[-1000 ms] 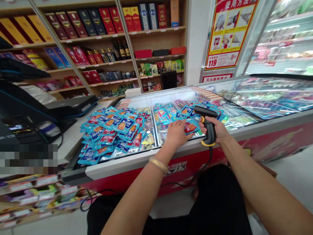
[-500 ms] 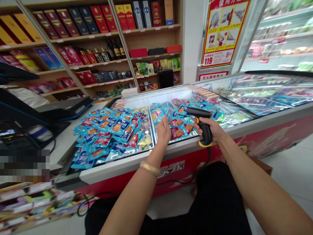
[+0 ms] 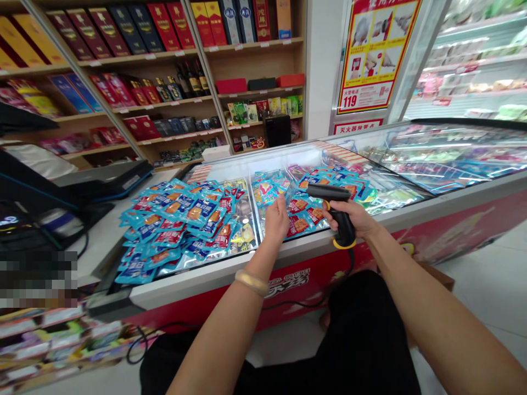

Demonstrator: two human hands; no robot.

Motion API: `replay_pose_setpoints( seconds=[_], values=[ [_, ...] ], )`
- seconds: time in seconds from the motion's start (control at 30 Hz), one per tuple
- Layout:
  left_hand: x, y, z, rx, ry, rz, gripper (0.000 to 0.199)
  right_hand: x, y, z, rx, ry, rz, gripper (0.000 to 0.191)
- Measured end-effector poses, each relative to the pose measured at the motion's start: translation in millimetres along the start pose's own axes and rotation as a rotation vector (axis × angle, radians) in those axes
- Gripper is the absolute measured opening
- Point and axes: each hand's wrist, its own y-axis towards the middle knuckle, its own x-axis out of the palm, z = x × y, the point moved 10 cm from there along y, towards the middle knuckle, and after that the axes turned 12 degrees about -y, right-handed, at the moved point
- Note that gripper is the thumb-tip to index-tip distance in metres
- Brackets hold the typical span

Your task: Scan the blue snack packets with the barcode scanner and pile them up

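My right hand (image 3: 354, 218) grips a black and yellow barcode scanner (image 3: 343, 225), its head pointing left over the freezer's glass top. My left hand (image 3: 277, 219) is closed around the edge of a clear and blue snack packet (image 3: 288, 193), just left of the scanner head. A large heap of blue snack packets (image 3: 177, 219) with red and dark blue labels lies on the glass to the left. More such packets (image 3: 302, 215) lie between and behind my hands.
The chest freezer (image 3: 197, 277) stretches across in front of me. A counter (image 3: 102, 241) with black equipment stands at the left. Shelves (image 3: 247, 47) of boxes and bottles rise behind. The scanner's cable (image 3: 296, 303) hangs along the freezer front.
The scanner in my right hand has shifted slightly left and down, closer to my left hand. The packet at my left fingertips shows more clearly.
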Motion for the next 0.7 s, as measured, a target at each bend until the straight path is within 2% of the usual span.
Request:
replay_pose_setpoints(
  seconds=[0.23, 0.33, 0.4, 0.5, 0.6, 0.7],
  values=[
    [1.4, 0, -1, 0.022, 0.067, -0.006, 0.057, -2, 0, 0, 0.007, -0.012, 0.011, 0.032],
    [-2.5, -3, 9, 0.110, 0.086, -0.011, 0.053, -3, -3, 0, 0.013, 0.015, 0.040, 0.034],
    [-13.9, -5, 21, 0.203, 0.136, -0.003, 0.050, 4, -3, -1, 0.006, 0.036, 0.048, 0.034],
    [-48.1, -7, 39, 0.292, 0.377, 0.057, 0.048, 31, 1, 0, -0.002, 0.053, 0.019, 0.030],
    [-98.9, -3, 54, 0.263, 0.684, 0.169, 0.046, 71, 12, 2, -0.003, 0.077, -0.031, 0.029],
    [-150.7, 4, 69, 0.215, 0.894, 0.280, 0.047, 114, 25, 3, -0.001, 0.092, -0.098, 0.028]
  ],
)
